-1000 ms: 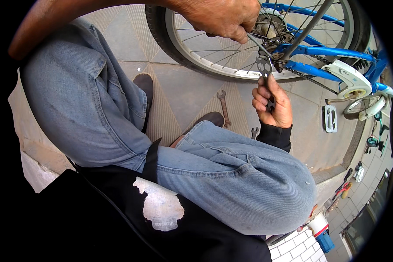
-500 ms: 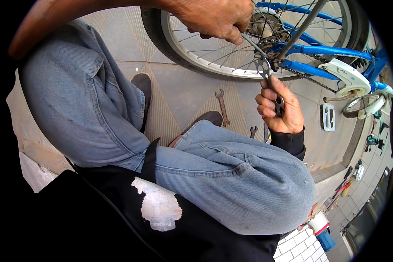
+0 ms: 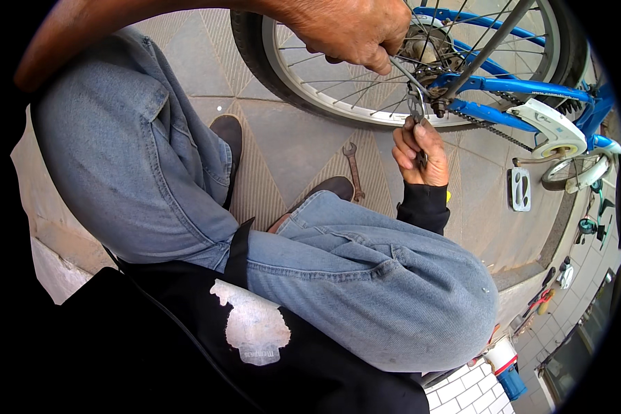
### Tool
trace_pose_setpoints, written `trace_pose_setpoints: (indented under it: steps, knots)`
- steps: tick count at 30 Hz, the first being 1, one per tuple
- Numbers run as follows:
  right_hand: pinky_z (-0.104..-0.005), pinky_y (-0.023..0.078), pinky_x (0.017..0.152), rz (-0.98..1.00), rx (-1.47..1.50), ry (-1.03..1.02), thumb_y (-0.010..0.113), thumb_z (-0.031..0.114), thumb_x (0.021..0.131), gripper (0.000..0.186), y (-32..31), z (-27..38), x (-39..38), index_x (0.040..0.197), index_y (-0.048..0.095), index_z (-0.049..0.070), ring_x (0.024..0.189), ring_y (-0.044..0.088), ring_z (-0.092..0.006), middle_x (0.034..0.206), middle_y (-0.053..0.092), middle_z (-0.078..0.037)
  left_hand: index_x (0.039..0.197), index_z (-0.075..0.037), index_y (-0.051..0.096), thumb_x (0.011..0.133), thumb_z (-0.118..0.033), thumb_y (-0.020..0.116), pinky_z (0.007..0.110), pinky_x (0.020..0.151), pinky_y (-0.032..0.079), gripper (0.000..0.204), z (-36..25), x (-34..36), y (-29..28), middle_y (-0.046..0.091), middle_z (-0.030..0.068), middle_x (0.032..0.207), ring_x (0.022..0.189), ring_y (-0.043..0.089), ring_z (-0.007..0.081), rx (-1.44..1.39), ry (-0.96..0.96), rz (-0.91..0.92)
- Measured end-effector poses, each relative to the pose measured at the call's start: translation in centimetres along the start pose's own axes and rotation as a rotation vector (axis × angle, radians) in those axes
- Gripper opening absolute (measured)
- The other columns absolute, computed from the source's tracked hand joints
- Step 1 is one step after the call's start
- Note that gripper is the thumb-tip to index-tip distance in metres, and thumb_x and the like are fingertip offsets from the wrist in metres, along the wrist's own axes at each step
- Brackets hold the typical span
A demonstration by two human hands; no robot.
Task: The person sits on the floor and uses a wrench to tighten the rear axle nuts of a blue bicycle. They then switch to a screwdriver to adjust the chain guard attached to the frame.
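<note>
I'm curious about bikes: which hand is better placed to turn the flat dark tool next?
Probably the right hand: it grips the flat dark tool; the left hand holds a grey bar.

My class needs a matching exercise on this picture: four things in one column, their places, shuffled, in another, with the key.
Things
1. Dark flat metal wrench
2. Rusty brown double-ended metal wrench
3. White oblong bicycle pedal
4. Spoked bicycle wheel with black tyre

Places
A. On the end of the crank
B. Partly covered by the person's left hand
C. In the person's right hand
D. Lying on the floor tiles

Pairs: 1-C, 2-D, 3-A, 4-B
</note>
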State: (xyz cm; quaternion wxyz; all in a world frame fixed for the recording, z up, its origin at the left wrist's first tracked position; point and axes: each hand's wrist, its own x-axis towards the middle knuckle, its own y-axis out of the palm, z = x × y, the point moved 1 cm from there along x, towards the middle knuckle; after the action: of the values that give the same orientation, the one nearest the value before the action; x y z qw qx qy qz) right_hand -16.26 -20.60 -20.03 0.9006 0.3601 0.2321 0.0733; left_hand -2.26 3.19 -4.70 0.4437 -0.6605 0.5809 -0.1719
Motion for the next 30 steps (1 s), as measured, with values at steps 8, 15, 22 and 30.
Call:
trace_pose_setpoints:
  steps: [8,15,22,30]
  knots:
    - [-0.0210,0.031,0.043,0.003,0.111,0.059,0.061,0.017,0.092,0.021,1.5,0.0,-1.1,0.099,0.057,-0.002,0.057,0.037,-0.0085,0.065,0.034,0.002,0.082,0.006,0.064,0.088,-0.023,0.055,0.047,0.069,0.049,0.032,0.1,-0.2,0.1,0.062,0.0266,0.073,0.072,0.062,0.0401,-0.032,0.000,-0.020]
    - [-0.0211,0.030,0.042,-0.055,0.095,0.190,0.057,0.020,0.094,0.023,1.4,2.2,-1.5,0.098,0.057,-0.003,0.057,0.036,-0.0081,0.065,0.037,0.003,0.082,0.006,0.064,0.089,-0.024,0.055,0.047,0.069,0.048,0.032,-0.2,-0.1,0.0,0.062,0.0264,0.074,0.073,0.062,0.0400,-0.045,-0.031,-0.005]
    - [-0.0216,0.029,0.042,-0.220,0.274,0.292,0.059,0.017,0.092,0.024,5.1,4.3,-3.4,0.099,0.056,-0.006,0.059,0.037,-0.0085,0.066,0.041,0.003,0.084,0.006,0.064,0.089,-0.025,0.055,0.046,0.069,0.048,0.032,-0.4,-0.3,-0.2,0.062,0.0259,0.075,0.073,0.063,0.0391,-0.054,-0.014,-0.008]
    - [-0.0218,0.032,0.044,-0.171,0.202,0.252,0.059,0.019,0.092,0.025,4.7,4.3,-3.5,0.102,0.056,-0.004,0.058,0.036,-0.0087,0.070,0.042,0.002,0.085,0.006,0.065,0.089,-0.024,0.056,0.045,0.069,0.048,0.032,-0.3,0.1,0.1,0.063,0.0258,0.075,0.073,0.063,0.0382,-0.054,-0.066,0.008]
